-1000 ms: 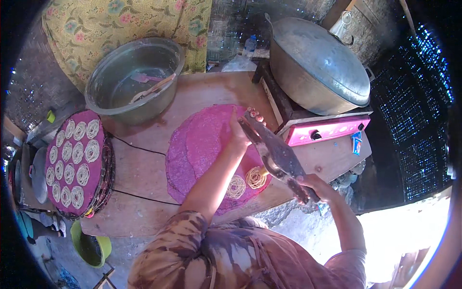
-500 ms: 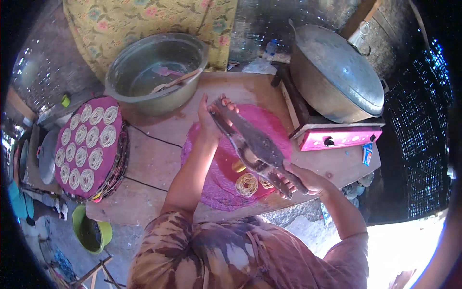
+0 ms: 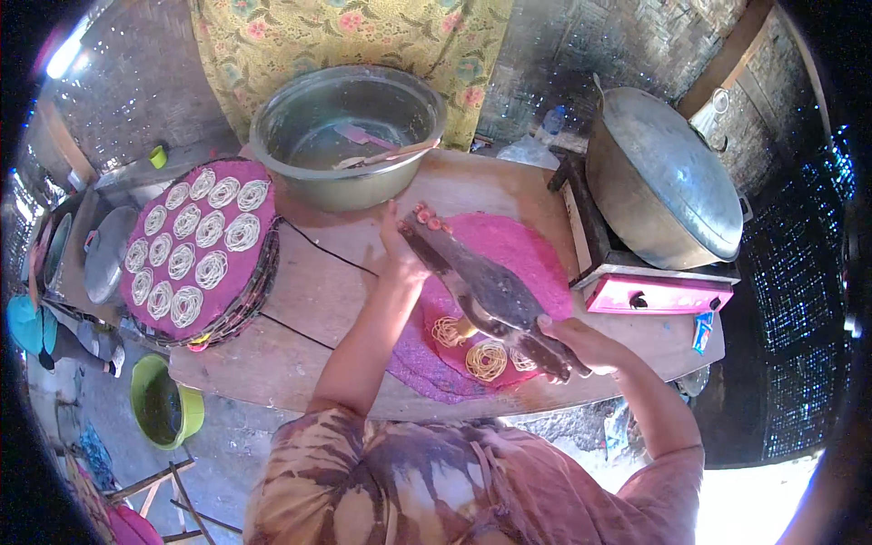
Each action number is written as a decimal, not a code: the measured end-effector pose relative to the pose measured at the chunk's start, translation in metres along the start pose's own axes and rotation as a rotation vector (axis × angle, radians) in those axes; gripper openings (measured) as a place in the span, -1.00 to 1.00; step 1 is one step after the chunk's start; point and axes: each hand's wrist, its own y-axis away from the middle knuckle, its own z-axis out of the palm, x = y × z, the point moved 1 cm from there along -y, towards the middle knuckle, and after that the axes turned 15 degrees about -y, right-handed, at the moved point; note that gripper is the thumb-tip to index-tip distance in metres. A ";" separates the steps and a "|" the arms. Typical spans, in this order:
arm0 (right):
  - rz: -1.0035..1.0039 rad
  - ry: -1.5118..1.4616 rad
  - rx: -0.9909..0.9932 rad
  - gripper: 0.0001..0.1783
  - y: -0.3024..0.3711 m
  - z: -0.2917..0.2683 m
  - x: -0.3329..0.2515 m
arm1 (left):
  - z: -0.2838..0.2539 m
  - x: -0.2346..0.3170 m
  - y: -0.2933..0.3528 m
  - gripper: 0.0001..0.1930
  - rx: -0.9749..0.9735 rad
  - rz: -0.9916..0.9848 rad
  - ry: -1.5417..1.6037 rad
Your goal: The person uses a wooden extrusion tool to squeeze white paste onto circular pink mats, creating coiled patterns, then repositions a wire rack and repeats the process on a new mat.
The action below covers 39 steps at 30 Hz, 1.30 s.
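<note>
My left hand (image 3: 405,243) is wrapped round the upper left end of a dark wooden two-handled press (image 3: 481,282). My right hand (image 3: 586,345) grips its lower right end, thumb on top. The press is tilted across the front of my body, its two arms close together. A small yellowish cylinder (image 3: 464,327) shows under its middle. Thin noodle strands (image 3: 445,332) lie in a loose coil at the cylinder's end. Close by, a round noodle nest (image 3: 486,361) rests on a pink cloth (image 3: 536,245), and another nest (image 3: 522,361) is partly hidden by the press.
A round tray (image 3: 154,227) with several noodle nests stands at the left. Behind are a large basin (image 3: 350,186) with a spatula and a lidded pot (image 3: 668,173) on a stove (image 3: 658,295). A green bucket (image 3: 168,400) is on the floor; a person (image 3: 45,331) appears far left.
The press's two arms have come together in my hands. A loose coil of noodle strands now shows beside the cylinder. The whole view has shifted, with the tray and basin further right.
</note>
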 end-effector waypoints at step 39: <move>-0.010 0.044 0.273 -0.25 -0.013 -0.050 0.013 | -0.019 -0.068 -0.065 -0.47 -0.152 -0.099 0.187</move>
